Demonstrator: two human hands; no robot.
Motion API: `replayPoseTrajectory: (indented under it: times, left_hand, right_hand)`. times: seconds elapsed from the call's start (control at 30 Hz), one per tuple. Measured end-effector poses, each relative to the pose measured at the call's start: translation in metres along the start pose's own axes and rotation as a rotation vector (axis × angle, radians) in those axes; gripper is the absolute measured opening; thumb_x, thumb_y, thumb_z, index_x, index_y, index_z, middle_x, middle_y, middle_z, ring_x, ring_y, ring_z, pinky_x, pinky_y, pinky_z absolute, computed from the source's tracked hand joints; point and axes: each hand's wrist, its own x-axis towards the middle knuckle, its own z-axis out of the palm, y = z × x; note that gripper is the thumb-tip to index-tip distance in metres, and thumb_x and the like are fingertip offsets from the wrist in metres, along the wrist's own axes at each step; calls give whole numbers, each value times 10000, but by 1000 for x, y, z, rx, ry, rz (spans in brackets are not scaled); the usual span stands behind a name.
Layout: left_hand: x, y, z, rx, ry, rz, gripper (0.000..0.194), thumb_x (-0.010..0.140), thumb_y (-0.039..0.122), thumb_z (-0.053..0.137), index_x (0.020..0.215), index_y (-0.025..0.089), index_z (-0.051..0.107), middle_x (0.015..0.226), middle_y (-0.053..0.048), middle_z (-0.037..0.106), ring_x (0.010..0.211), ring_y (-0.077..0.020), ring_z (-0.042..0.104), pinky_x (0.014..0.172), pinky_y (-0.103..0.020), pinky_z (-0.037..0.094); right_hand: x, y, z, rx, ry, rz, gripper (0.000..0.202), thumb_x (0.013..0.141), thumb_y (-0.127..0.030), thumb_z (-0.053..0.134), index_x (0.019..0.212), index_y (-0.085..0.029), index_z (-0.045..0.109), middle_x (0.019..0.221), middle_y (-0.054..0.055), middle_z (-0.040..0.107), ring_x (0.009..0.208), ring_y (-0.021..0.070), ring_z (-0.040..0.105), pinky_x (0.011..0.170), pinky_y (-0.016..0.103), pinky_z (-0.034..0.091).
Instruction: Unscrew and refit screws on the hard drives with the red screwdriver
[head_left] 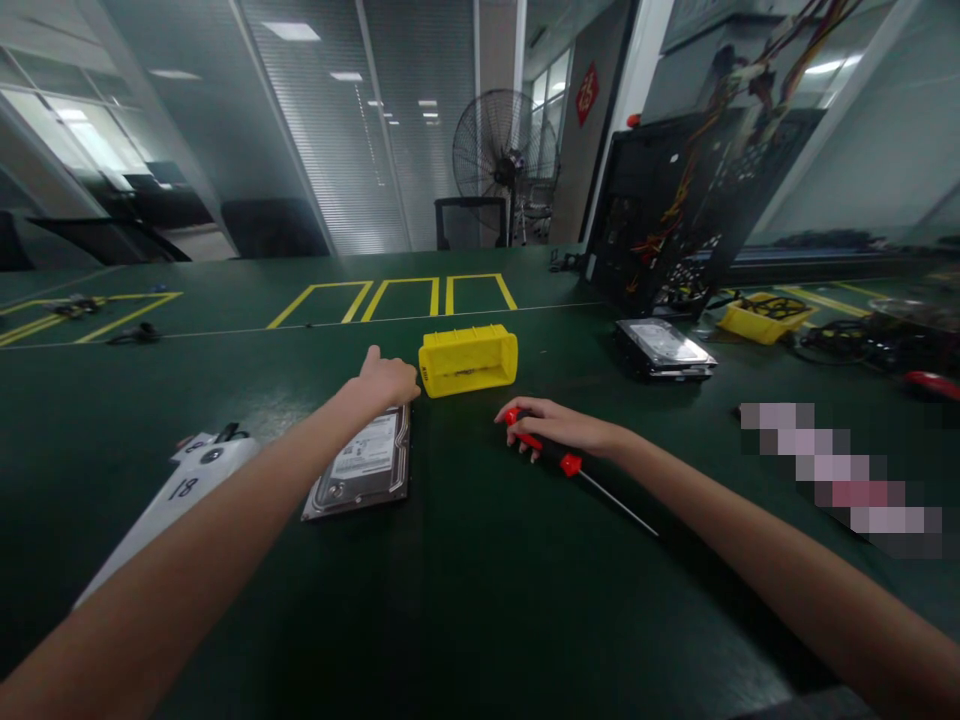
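A hard drive (367,465) lies label up on the green table. My left hand (390,380) covers its far end with bent fingers, their tips partly hidden. Just right of that hand, and close to it, is a small yellow bin (471,362) whose opening faces me, with small dark bits inside. My right hand (551,424) has its fingers closed round the red and black handle of a screwdriver (571,465). The screwdriver's thin shaft points toward me and to the right, low over the tabletop.
White cards or pouches (184,485) marked 18 lie at left under my forearm. Stacked hard drives (665,348) sit at right, before an upright black computer case (667,200) with loose wires. Farther right are another yellow bin (757,320) and dark cables. Yellow tape (405,281) marks the table's far side.
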Motion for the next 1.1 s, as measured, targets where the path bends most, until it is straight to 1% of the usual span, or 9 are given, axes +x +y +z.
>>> replayPoseTrajectory:
  times: [0.13,0.23,0.3,0.4,0.5,0.6,0.73,0.9,1.1]
  left_hand:
    - [-30,3,-22,66,320,75,324,869,274,365,863,143,660,835,-113,675,756,-228,594,806,-400,332]
    - [-44,12,-37,64,348,141,295,868,291,394,881,140,646,851,-112,671,687,-199,591,655,-308,377]
    - [-52,22,-43,34,354,120,302,862,316,402,848,136,644,789,-98,663,607,-176,573,567,-272,368]
    - [-63,47,-43,-9,494,136,322,862,327,391,808,129,639,720,-78,642,591,-167,566,553,-264,371]
    - [-63,73,-34,-27,614,307,306,868,287,372,863,135,638,760,-76,652,672,-183,592,599,-281,391]
    - [-45,81,-20,5,545,335,314,871,257,369,876,110,646,766,-101,664,678,-199,612,586,-285,392]
    - [-21,63,-4,32,501,205,320,884,252,371,864,105,655,766,-129,667,686,-249,630,549,-302,382]
    - [-16,41,4,-6,478,124,299,897,240,374,881,105,640,816,-132,663,667,-220,620,532,-278,370]
    - [-8,45,4,-89,482,96,329,896,259,365,879,109,658,849,-130,671,678,-207,614,522,-270,367]
  right_hand:
    - [2,1,-1,-7,-1,5,353,855,-311,488,1179,-171,463,1001,66,533,853,127,541,653,224,497]
    - [2,3,-1,-10,15,6,348,858,-318,483,1173,-170,469,994,66,537,843,127,548,643,225,503]
    - [3,4,-1,-5,21,5,351,856,-322,486,1172,-169,470,991,66,540,838,127,552,645,228,508]
    - [4,7,-1,4,23,-15,336,851,-320,493,1150,-168,478,980,68,549,833,131,559,634,229,513]
    - [6,8,1,27,42,-20,272,846,-294,490,1083,-161,485,928,63,559,769,117,566,601,218,510]
    - [6,7,2,25,61,-12,257,842,-281,489,1069,-160,485,911,61,561,747,111,564,592,216,509]
    - [4,7,0,9,35,-41,306,850,-298,484,1121,-158,487,937,62,553,800,119,559,617,222,507]
    - [3,6,-2,1,28,-37,330,855,-316,484,1143,-156,484,959,63,542,823,123,553,612,213,492]
    - [1,2,2,-13,48,-35,318,859,-300,474,1139,-149,485,944,59,538,813,117,546,612,208,485]
